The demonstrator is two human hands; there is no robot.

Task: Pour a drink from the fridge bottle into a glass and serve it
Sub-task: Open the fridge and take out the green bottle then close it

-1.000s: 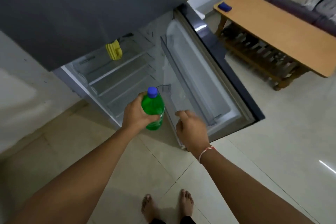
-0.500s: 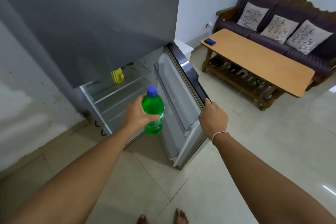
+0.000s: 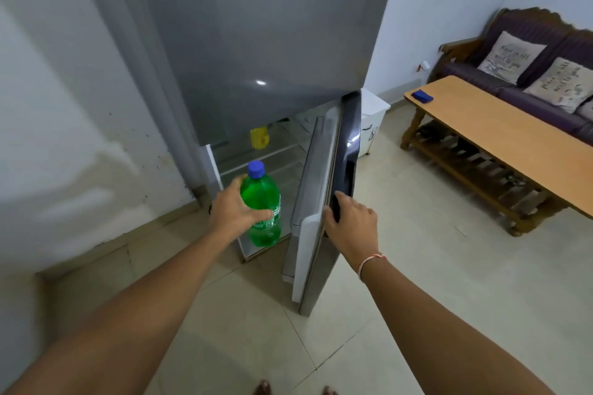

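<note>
Left grip (image 3: 231,209) closed round green bottle (image 3: 261,207); right grip (image 3: 349,224) set on fridge door (image 3: 324,189).

Item: green plastic bottle, blue cap (image 3: 256,169), label band low on the body, held upright in the air in front of the open lower fridge compartment (image 3: 272,157), above the floor (image 3: 401,266). Left grip wraps the upper body from the left, fingers across the front. Right grip: palm and spread fingers against the dark outer edge of the door, thumb on the inner side; whether it clasps or merely presses, cannot tell. Thread band (image 3: 369,261) on right wrist. Door stands partly open. Inside: wire shelves, one yellow object (image 3: 259,137) on the upper shelf. Surroundings: wooden worktop (image 3: 500,135) at right, well apart, bearing a small blue object (image 3: 422,95); sofa (image 3: 526,42) with cushions behind it.
</note>
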